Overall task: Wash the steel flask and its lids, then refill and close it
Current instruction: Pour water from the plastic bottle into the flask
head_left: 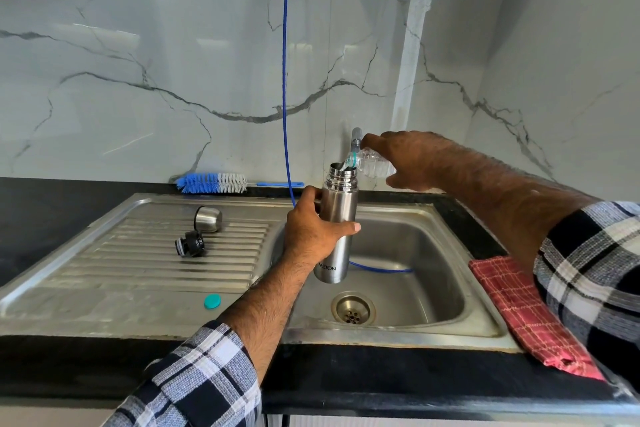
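My left hand (313,224) grips the steel flask (337,239) around its middle, holding it upright above the sink basin (415,253). The flask's mouth is uncovered. My right hand (408,158) holds a clear plastic bottle (375,165) tipped on its side, its teal-ringed neck resting at the flask's mouth. On the ribbed drainboard (138,253) lie the steel outer cap (207,218) and the black inner stopper (190,243), both on their sides. A small teal bottle cap (212,300) sits near the drainboard's front edge.
A blue and white bottle brush (211,183) lies on the black counter behind the drainboard. A thin blue tube (284,80) hangs down the marble wall into the basin. A red checked cloth (526,312) drapes over the sink's right edge. The tap (356,137) stands behind the bottle.
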{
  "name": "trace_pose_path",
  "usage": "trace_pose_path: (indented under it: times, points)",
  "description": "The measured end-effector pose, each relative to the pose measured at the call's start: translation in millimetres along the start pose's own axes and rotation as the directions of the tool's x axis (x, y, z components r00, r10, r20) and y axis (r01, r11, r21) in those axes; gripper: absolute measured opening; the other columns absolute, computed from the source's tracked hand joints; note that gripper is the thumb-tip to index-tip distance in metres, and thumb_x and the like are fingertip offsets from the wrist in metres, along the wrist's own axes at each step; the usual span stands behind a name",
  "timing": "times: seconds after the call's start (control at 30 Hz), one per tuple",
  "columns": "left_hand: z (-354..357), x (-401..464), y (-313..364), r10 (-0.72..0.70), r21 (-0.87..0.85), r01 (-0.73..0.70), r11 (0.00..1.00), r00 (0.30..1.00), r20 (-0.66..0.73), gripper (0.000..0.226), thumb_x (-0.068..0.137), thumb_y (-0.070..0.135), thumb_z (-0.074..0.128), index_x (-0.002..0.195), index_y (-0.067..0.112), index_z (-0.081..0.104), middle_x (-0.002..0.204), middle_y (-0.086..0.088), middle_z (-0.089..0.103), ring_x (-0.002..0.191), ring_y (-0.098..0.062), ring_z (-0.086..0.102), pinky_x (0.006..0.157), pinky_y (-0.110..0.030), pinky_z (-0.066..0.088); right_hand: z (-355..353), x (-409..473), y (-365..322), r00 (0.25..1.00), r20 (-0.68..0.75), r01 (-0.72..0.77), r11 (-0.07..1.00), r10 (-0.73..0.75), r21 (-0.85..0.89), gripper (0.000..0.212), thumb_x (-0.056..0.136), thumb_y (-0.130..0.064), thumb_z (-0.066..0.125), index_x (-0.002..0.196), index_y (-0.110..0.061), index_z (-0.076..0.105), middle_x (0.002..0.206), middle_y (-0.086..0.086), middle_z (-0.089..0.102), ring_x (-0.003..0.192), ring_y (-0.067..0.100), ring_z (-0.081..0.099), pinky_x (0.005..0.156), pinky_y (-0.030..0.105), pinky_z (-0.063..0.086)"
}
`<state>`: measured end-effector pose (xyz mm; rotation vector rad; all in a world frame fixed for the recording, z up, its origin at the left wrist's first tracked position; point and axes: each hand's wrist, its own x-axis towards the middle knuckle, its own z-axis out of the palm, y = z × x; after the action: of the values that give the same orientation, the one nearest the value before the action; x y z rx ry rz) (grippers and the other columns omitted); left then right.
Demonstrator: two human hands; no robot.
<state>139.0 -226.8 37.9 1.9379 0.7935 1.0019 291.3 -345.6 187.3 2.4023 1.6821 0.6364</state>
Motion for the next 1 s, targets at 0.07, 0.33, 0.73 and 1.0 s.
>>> trace_pose_path:
  times: [0.07, 0.33, 0.73, 1.0]
  points:
    - [-0.4, -0.2, 0.4, -0.003, -0.004, 0.003, 1.000, 1.000, 0.002, 0.071, 0.058, 0.040, 0.102, 0.111, 0.029, 0.056, 0.098, 0.018, 0.062, 0.089, 0.003, 0.059, 0.077, -0.028, 0.053, -0.9, 0.0, -1.2, 1.000, 0.008, -0.003, 1.000, 0.003, 0.009, 0.088, 0.093, -0.020, 0.077, 0.162, -0.030, 0.023, 0.135, 0.007, 0.063, 0.108, 0.027, 0.066, 0.083, 0.038, 0.059]
    - [0.4, 0.0, -0.4, 0.008, 0.015, -0.008, 1.000, 1.000, -0.005, 0.072, 0.057, 0.043, 0.102, 0.111, 0.030, 0.056, 0.103, 0.012, 0.067, 0.091, -0.005, 0.065, 0.077, -0.031, 0.056, -3.3, -1.0, -1.1, 1.000, 0.018, -0.009, 1.000, 0.009, 0.002, 0.088, 0.093, -0.019, 0.077, 0.162, -0.031, 0.023, 0.137, 0.007, 0.062, 0.110, 0.027, 0.066, 0.085, 0.037, 0.058]
    - [1.4, -0.6, 2.7, 0.007, -0.002, -0.007, 1.000, 1.000, 0.002, 0.071, 0.058, 0.040, 0.102, 0.111, 0.029, 0.056, 0.102, 0.013, 0.067, 0.089, -0.004, 0.064, 0.073, -0.027, 0.054, -4.9, -2.4, 2.8, 1.000, 0.006, -0.002, 1.000, 0.002, -0.003, 0.091, 0.093, -0.019, 0.076, 0.164, -0.032, 0.020, 0.137, 0.005, 0.062, 0.108, 0.025, 0.066, 0.084, 0.037, 0.060]
    - [2.6, -1.1, 4.2, 0.008, 0.004, -0.008, 1.000, 1.000, 0.001, 0.072, 0.058, 0.042, 0.102, 0.110, 0.028, 0.055, 0.104, 0.010, 0.068, 0.090, -0.007, 0.066, 0.074, -0.030, 0.056, -8.3, -2.2, 2.6, 1.000, 0.015, 0.003, 1.000, -0.003, -0.015, 0.090, 0.092, -0.018, 0.077, 0.163, -0.031, 0.023, 0.135, 0.006, 0.062, 0.108, 0.025, 0.066, 0.087, 0.039, 0.060]
